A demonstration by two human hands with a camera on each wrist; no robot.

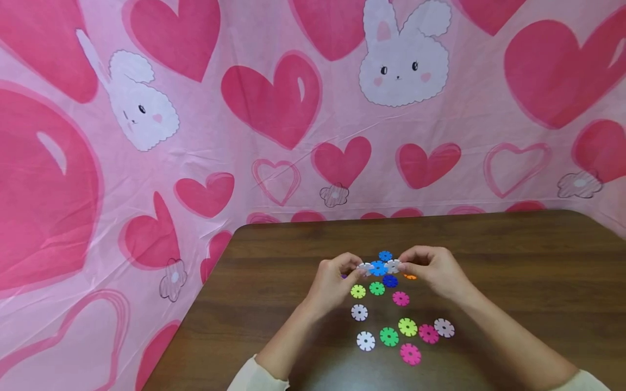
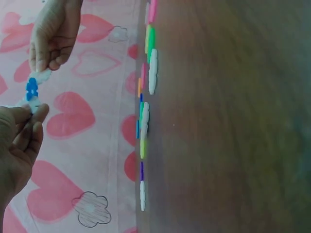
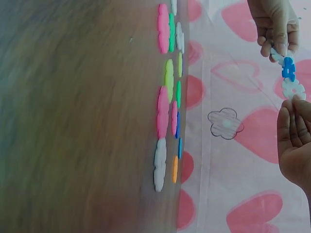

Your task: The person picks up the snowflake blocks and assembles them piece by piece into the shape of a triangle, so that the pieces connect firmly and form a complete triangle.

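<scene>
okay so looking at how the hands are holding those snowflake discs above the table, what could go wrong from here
The left hand and right hand each pinch only a white end disc of the joined chain, so the blue middle disc could pop out of its slots if the grip twists. A dropped piece might also scatter the loose discs lying right below on the table.

Both forearms reaching forward from 6 o'clock, converging toward 12. Left hand point(image 1: 335, 282) raised, fingers curled, thumb and fingertips pinching at its 3 o'clock side. Right hand point(image 1: 432, 270) level with it, fingers curled, pinching at its 9 o'clock side. Hands near, not touching.
</scene>
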